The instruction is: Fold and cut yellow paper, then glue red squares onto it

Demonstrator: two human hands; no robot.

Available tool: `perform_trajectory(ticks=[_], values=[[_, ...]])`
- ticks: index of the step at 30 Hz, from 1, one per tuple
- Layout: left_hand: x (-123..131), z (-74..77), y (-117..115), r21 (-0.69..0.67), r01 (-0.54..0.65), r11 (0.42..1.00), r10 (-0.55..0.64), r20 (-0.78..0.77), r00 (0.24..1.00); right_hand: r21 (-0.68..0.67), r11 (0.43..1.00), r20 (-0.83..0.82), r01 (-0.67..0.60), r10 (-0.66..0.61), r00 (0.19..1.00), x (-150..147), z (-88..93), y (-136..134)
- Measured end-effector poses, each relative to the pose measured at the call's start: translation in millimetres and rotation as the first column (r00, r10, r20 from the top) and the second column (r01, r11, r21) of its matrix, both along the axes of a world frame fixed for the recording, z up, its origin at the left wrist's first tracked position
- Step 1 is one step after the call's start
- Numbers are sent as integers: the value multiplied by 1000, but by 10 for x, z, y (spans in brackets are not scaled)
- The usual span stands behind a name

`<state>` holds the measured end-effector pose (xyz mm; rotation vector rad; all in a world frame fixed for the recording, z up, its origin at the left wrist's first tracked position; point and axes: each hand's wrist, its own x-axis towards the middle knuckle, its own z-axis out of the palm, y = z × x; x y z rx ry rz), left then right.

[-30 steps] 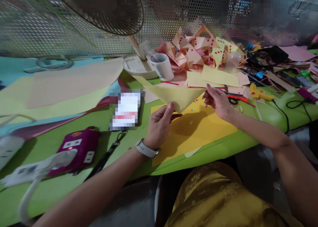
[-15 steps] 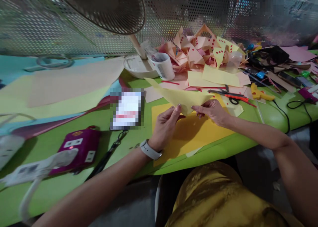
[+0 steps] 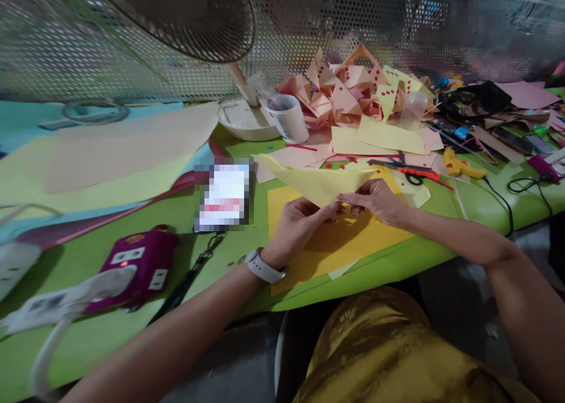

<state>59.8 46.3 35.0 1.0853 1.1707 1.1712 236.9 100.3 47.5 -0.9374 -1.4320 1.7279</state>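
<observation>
A pale yellow sheet of paper [image 3: 318,180] is held up a little above the table, its near edge bent between my hands. My left hand [image 3: 298,223], with a light watch on the wrist, pinches that edge from the left, thumb on top. Close against it, my right hand [image 3: 375,200] grips the same edge from the right, thumb and fingers pressed together. The two thumb tips nearly meet. Under both hands lies an orange-yellow sheet [image 3: 335,250] on the green tabletop. Part of the fingers is hidden beneath the paper.
Folded pink papers [image 3: 344,94] are heaped behind a white cup [image 3: 289,119] and a fan [image 3: 247,120]. Scissors [image 3: 412,170] and a yellow glue gun [image 3: 463,165] lie to the right. Left are a pixelated card [image 3: 225,197], a purple power socket [image 3: 136,267] and large paper sheets [image 3: 132,144].
My left thumb has moved right along the paper's near edge, closer to my right thumb. The raised paper has dipped slightly, and its far left corner sits lower.
</observation>
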Motion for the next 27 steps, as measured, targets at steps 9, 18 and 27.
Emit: perform_trajectory(ticks=[9, 18, 27], values=[[-18, -5, 10, 45, 40, 998, -37, -75, 997, -2, 1000, 32, 16, -16, 999, -10, -3, -11], [-64, 81, 17, -24, 13, 1000, -14, -79, 997, 35, 980, -63, 196, -193, 979, 75, 19, 186], [-103, 117, 27, 11, 12, 1000, -11, -133, 991, 68, 938, -44, 339, -337, 940, 257, 116, 470]])
